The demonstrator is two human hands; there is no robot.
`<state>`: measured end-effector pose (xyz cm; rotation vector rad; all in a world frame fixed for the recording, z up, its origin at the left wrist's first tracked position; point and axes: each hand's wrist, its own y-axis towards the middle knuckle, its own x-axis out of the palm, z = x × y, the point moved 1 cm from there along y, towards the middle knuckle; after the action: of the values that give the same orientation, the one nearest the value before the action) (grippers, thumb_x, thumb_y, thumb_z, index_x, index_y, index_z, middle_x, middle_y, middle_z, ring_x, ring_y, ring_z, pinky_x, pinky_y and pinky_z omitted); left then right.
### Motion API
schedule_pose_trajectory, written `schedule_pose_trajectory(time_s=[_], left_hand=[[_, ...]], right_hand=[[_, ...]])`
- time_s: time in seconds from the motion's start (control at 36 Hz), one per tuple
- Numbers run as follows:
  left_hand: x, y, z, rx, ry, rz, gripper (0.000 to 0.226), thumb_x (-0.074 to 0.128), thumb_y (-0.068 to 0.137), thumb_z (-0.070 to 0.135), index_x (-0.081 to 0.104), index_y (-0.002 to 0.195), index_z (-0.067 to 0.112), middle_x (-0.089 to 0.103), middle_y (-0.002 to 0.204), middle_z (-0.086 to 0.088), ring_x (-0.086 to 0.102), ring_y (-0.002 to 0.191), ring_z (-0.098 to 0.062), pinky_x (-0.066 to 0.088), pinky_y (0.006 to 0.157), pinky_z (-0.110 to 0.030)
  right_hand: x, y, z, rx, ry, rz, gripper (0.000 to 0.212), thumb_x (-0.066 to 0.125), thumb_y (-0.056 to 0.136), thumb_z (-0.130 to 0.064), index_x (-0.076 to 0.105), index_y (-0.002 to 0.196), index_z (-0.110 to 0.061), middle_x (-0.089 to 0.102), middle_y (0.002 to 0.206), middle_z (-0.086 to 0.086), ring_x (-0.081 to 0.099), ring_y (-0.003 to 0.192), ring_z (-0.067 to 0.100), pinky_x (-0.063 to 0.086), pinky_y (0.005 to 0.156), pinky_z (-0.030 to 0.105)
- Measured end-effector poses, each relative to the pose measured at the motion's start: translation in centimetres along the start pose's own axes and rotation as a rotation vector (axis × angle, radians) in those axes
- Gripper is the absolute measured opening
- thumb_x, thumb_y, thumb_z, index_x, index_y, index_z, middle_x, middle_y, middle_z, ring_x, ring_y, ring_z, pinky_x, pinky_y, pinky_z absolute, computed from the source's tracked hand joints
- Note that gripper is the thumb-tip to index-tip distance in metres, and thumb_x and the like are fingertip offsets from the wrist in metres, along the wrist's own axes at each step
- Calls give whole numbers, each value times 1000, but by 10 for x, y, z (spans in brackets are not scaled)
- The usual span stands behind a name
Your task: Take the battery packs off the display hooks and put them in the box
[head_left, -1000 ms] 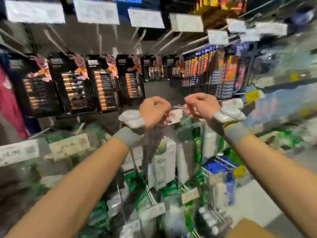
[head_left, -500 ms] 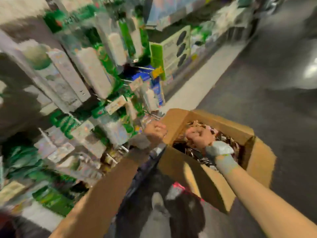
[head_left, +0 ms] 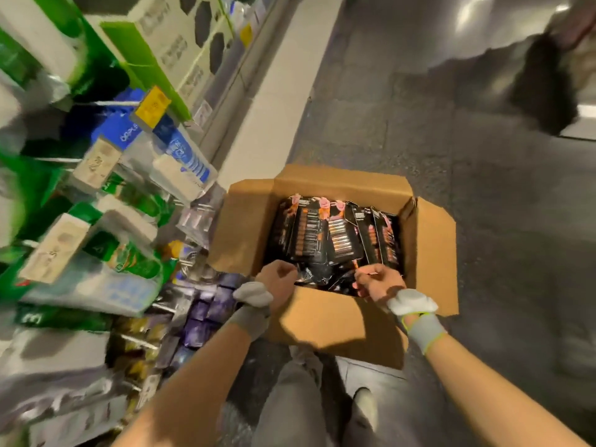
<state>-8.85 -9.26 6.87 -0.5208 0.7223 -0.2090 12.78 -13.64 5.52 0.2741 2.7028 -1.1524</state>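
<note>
Brown cardboard box (head_left: 429, 253) on the grey floor (head_left: 483, 156), flaps folded out, loaded with battery packs (head_left: 335, 233).
The floor is dull and speckled, and lies open beyond the box and to its right. On the left the shelves (head_left: 96, 237) of green, white and blue cartons and glossy pouches crowd up to the box's left flap. The packs inside are flat black cards with rows of copper-coloured cells, stacked leaning and overlapping, wall to wall. At the near rim my left hand (head_left: 279, 280) and right hand (head_left: 379, 283) are both curled and pinching one dark, crinkled pack (head_left: 322, 275) stretched between them, low over the pile — it is blurred, so I can't tell whether it touches the others. Grey knit wristbands (head_left: 422, 330) sit on both my wrists.
</note>
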Motion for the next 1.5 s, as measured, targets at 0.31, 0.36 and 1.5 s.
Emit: schedule_pose_trajectory(time_s=[0.31,0.36,1.5], left_hand=[[-18,126,-28,-100,-90,-174,15,57,95,9,60,86,20,64,97,-14,60,83,-20,52,83,-40],[-23,146,-32,-118,-163,-157,22,55,96,-1,57,82,16,62,88,-16,61,59,-5,53,65,-30],[-57,184,-39,-272,-371,-23,20,62,94,8,58,74,12,59,62,-5,51,39,-3,43,43,-13]], right_hand=[[51,85,-24,96,15,132,10,69,86,-12,65,95,-10,62,77,7,55,60,12,44,58,20],[62,101,-31,155,-26,109,16,69,87,-21,64,100,-13,62,87,6,57,72,19,46,66,27],[94,153,-73,296,-162,67,83,67,85,-39,20,151,-21,36,150,8,53,105,29,47,97,46]])
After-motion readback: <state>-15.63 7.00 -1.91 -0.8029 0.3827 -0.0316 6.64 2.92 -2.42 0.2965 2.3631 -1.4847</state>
